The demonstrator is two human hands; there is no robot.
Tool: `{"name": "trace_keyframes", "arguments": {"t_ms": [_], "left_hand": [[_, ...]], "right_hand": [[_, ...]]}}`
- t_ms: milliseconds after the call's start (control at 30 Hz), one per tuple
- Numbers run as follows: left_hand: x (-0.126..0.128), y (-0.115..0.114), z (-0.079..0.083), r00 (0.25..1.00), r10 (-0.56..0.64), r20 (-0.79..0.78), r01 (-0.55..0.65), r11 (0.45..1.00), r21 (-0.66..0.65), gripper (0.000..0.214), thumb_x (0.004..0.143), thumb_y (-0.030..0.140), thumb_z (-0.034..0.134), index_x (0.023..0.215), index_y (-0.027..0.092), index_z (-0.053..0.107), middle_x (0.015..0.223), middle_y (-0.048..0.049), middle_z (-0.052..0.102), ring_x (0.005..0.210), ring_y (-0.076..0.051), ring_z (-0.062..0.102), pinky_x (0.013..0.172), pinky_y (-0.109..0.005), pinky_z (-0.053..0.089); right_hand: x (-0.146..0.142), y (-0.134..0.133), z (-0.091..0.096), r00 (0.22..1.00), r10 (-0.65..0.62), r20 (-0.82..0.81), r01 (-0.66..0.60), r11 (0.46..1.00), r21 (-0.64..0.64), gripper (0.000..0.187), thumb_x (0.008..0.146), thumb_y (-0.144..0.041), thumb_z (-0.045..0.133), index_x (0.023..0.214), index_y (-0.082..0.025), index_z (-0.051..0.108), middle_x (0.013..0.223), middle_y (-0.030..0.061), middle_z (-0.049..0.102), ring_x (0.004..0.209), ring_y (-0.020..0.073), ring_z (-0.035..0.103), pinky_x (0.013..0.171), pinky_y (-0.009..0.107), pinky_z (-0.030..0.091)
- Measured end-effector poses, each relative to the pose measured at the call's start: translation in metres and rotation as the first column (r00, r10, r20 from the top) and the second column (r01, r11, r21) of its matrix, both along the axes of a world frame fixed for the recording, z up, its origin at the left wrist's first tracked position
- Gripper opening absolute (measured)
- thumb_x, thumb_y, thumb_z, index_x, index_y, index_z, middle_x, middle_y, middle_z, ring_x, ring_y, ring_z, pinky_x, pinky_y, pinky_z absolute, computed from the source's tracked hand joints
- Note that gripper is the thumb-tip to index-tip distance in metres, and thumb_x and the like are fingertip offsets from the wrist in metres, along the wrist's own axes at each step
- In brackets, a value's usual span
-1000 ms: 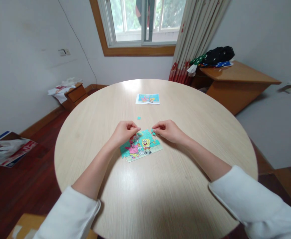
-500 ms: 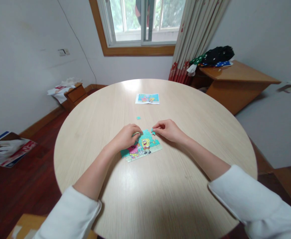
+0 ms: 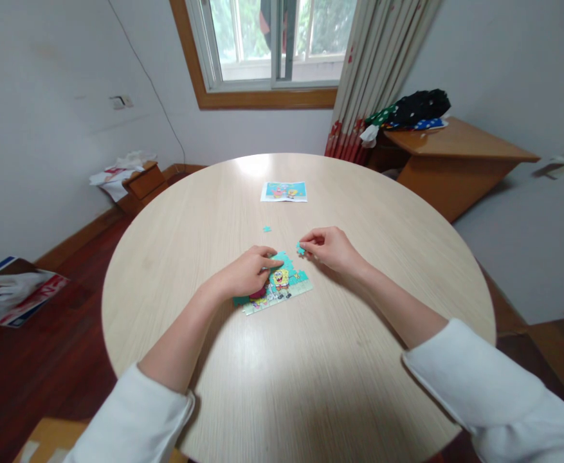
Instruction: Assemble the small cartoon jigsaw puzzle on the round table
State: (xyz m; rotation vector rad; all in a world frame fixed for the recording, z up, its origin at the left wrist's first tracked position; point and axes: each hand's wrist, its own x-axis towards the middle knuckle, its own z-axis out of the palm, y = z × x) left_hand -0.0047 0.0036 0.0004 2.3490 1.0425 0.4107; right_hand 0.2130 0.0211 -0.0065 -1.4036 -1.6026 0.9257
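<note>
A partly joined jigsaw puzzle [image 3: 282,283] with a yellow cartoon figure lies tilted on the round table [image 3: 282,379]. My left hand [image 3: 250,271] rests on its upper left part, fingers stretched out over the teal pieces, and hides much of the pink area. Just off the puzzle's upper right edge, my right hand [image 3: 328,247] pinches a teal puzzle piece [image 3: 301,249] between thumb and fingers. One loose teal piece [image 3: 267,229] lies on the table beyond the puzzle.
A printed reference picture [image 3: 284,191] lies farther back on the table. Beyond the table stand a wooden desk [image 3: 460,145] with dark cloth [image 3: 419,108] on it, a curtain [image 3: 378,71] and a window. At left is a small wooden stand [image 3: 144,182] with papers.
My right hand has lifted slightly away from the puzzle's edge with the piece in its fingers. My left hand's index finger now stretches further right across the puzzle.
</note>
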Motion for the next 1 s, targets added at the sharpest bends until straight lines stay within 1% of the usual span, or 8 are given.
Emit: {"name": "trace_keyframes", "arguments": {"t_ms": [167, 367, 533, 667, 767, 800, 900, 1000], "left_hand": [[0.002, 0.002, 0.001, 0.999, 0.036, 0.025, -0.037, 0.999, 0.011, 0.038, 0.075, 0.006, 0.048, 0.099, 0.018, 0.075, 0.121, -0.0136, 0.065, 0.117, -0.028, 0.057, 0.104, -0.041, 0.041], [-0.001, 0.008, -0.001, 0.977, 0.184, 0.106, -0.188, 0.982, 0.023, 0.040, 0.075, 0.003, 0.040, 0.091, 0.017, 0.074, 0.113, -0.0122, 0.068, 0.107, -0.022, 0.062, 0.100, -0.037, 0.045], [-0.005, 0.011, 0.002, 0.908, 0.350, 0.231, -0.358, 0.934, -0.006, 0.034, 0.068, 0.005, 0.040, 0.078, 0.016, 0.071, 0.094, -0.0086, 0.071, 0.090, -0.019, 0.064, 0.087, -0.033, 0.049], [-0.019, 0.019, 0.009, 0.764, 0.549, 0.338, -0.575, 0.818, -0.029, 0.027, 0.066, 0.010, 0.040, 0.069, 0.016, 0.067, 0.070, -0.0040, 0.065, 0.071, -0.017, 0.060, 0.071, -0.029, 0.047], [-0.032, 0.027, 0.009, 0.648, 0.655, 0.390, -0.683, 0.725, -0.083, 0.023, 0.065, 0.012, 0.039, 0.063, 0.017, 0.062, 0.057, -0.0008, 0.057, 0.060, -0.016, 0.056, 0.062, -0.027, 0.042], [-0.035, 0.029, 0.009, 0.630, 0.670, 0.392, -0.699, 0.710, -0.089, 0.022, 0.064, 0.012, 0.040, 0.063, 0.018, 0.062, 0.056, -0.0003, 0.056, 0.058, -0.015, 0.054, 0.060, -0.027, 0.041], [-0.037, 0.031, 0.006, 0.642, 0.687, 0.340, -0.706, 0.703, -0.087, 0.018, 0.066, 0.013, 0.045, 0.064, 0.019, 0.062, 0.059, -0.0008, 0.058, 0.057, -0.015, 0.053, 0.059, -0.027, 0.039], [-0.032, 0.027, 0.004, 0.704, 0.671, 0.231, -0.675, 0.734, -0.075, 0.009, 0.068, 0.017, 0.055, 0.069, 0.019, 0.064, 0.065, -0.0032, 0.063, 0.062, -0.017, 0.056, 0.062, -0.029, 0.040]], "right_hand": [[0.017, 0.008, 0.008, 0.979, -0.187, -0.085, 0.201, 0.959, 0.200, 0.019, 0.072, -0.033, 0.067, 0.075, -0.014, 0.070, 0.074, 0.0090, 0.072, 0.062, 0.0168, 0.064, 0.058, 0.029, 0.050], [0.037, 0.018, 0.005, 0.949, -0.296, -0.104, 0.313, 0.917, 0.248, 0.019, 0.072, -0.032, 0.066, 0.075, -0.014, 0.069, 0.072, 0.0085, 0.070, 0.064, 0.0168, 0.064, 0.063, 0.031, 0.052], [0.033, 0.018, 0.002, 0.961, -0.248, -0.119, 0.269, 0.938, 0.220, 0.017, 0.071, -0.031, 0.066, 0.076, -0.015, 0.069, 0.076, 0.0087, 0.071, 0.065, 0.0172, 0.065, 0.065, 0.032, 0.053], [0.031, 0.017, 0.001, 0.968, -0.222, -0.117, 0.242, 0.948, 0.204, 0.017, 0.070, -0.031, 0.067, 0.077, -0.015, 0.070, 0.076, 0.0087, 0.071, 0.067, 0.0176, 0.065, 0.065, 0.032, 0.053], [0.031, 0.018, -0.001, 0.967, -0.220, -0.129, 0.242, 0.952, 0.187, 0.017, 0.070, -0.030, 0.067, 0.078, -0.015, 0.070, 0.079, 0.0090, 0.072, 0.070, 0.0180, 0.066, 0.065, 0.032, 0.053], [0.031, 0.019, -0.002, 0.967, -0.217, -0.133, 0.239, 0.954, 0.179, 0.017, 0.069, -0.029, 0.067, 0.078, -0.015, 0.070, 0.080, 0.0091, 0.072, 0.070, 0.0180, 0.066, 0.065, 0.031, 0.053], [0.024, 0.016, -0.003, 0.977, -0.179, -0.117, 0.194, 0.971, 0.141, 0.014, 0.069, -0.024, 0.065, 0.078, -0.015, 0.071, 0.078, 0.0090, 0.072, 0.068, 0.0174, 0.065, 0.063, 0.030, 0.052], [0.012, 0.008, -0.003, 0.994, -0.083, -0.070, 0.087, 0.994, 0.062, 0.013, 0.069, -0.019, 0.062, 0.077, -0.013, 0.071, 0.074, 0.0092, 0.071, 0.066, 0.0170, 0.065, 0.063, 0.030, 0.050]]}}
